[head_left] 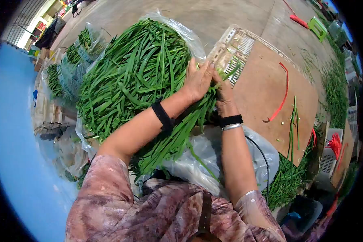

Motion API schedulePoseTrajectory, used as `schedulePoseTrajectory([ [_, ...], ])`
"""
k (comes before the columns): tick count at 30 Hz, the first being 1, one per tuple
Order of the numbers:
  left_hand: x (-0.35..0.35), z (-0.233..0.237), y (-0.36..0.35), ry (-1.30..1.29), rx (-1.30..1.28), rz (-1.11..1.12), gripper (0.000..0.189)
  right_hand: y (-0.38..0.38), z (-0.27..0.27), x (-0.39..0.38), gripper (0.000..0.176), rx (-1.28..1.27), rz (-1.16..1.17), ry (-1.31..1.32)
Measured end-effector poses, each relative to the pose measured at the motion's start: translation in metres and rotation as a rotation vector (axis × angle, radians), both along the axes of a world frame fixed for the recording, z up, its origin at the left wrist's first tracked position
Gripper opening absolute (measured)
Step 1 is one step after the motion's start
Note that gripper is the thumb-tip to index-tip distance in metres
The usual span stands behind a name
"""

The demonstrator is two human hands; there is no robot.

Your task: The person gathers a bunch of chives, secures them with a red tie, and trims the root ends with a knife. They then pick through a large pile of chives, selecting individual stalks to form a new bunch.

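Note:
A bunch of garlic chives [195, 121] is held in front of me, its leaves hanging down toward my lap and its pale stem ends pointing up to the right. My left hand [198, 82] is closed over the bunch from the top left. Close against it, my right hand [224, 92] wraps the stem end from the right, its fingers partly hidden. Beside my left arm stands a large heap of garlic chives [137, 64] in a clear plastic bag [185, 32]. Clear plastic sheeting [254, 141] covers my lap.
A brown board [262, 97] lies on a white plastic crate [225, 40] at right, carrying a red tie strip [285, 92] and loose stalks [292, 129]. More bagged chives [64, 76] stand left. Loose greens [288, 179] lie below the board; a green stool [318, 28] stands far right.

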State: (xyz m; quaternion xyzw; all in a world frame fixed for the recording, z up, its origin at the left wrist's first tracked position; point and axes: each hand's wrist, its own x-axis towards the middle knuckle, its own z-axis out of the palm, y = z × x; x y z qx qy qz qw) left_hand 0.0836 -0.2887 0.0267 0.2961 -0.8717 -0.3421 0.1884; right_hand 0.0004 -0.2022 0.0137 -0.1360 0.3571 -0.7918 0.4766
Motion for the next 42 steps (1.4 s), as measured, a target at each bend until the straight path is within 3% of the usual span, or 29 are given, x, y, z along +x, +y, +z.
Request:
schedulePoseTrajectory([
  [4,0.001,0.009,0.018,0.061,-0.008,0.085,0.079,0.004,-0.002,0.0,0.045,0.097,-0.028,0.119],
  [7,0.005,0.006,0.012,0.324,0.111,0.011,0.071,0.002,0.001,0.006,0.035,0.098,-0.106,0.122],
  [10,0.016,0.026,-0.012,0.381,0.126,-0.015,0.053,-0.004,-0.011,0.005,0.024,0.081,-0.163,0.024],
  [11,0.022,0.033,-0.017,0.34,-0.072,0.096,0.042,-0.005,-0.015,0.005,0.022,0.079,-0.188,0.009],
  [13,0.027,0.029,-0.038,0.143,-0.33,0.035,0.055,-0.008,-0.018,0.006,0.018,0.07,-0.228,-0.017],
  [16,0.021,0.026,-0.029,-0.328,-0.393,0.139,0.068,-0.008,-0.014,0.011,0.019,0.042,-0.202,-0.025],
  [20,0.014,0.032,-0.035,-0.66,-0.36,0.02,0.081,-0.004,-0.006,0.014,0.017,0.055,-0.241,-0.006],
  [26,0.017,0.023,-0.037,-0.678,-0.492,-0.033,0.075,0.017,0.023,0.029,0.018,-0.006,-0.25,0.022],
  [29,0.018,0.022,-0.038,-0.705,-0.514,-0.055,0.076,0.042,0.044,0.047,0.02,-0.046,-0.277,0.252],
  [33,0.015,0.02,-0.04,-0.739,-0.522,-0.062,0.077,0.082,0.084,0.086,0.023,-0.286,-0.103,0.521],
  [34,0.017,0.023,-0.039,-0.726,-0.536,-0.065,0.075,0.1,0.104,0.094,0.019,-0.192,-0.036,0.813],
  [35,0.018,0.022,-0.039,-0.711,-0.568,-0.073,0.076,0.11,0.114,0.098,0.019,-0.303,0.104,0.907],
  [36,0.019,0.019,-0.04,-0.696,-0.598,-0.08,0.076,0.117,0.126,0.108,0.02,-0.476,0.18,0.914],
  [39,0.022,0.012,-0.041,-0.659,-0.645,-0.107,0.075,0.136,0.145,0.124,0.019,-0.517,0.359,1.021],
  [40,0.024,0.01,-0.039,-0.648,-0.654,-0.113,0.075,0.144,0.152,0.123,0.008,-0.47,0.36,0.895],
  [42,0.026,0.007,-0.04,-0.625,-0.687,-0.109,0.074,0.166,0.157,0.126,0.007,-0.532,0.268,0.666],
])
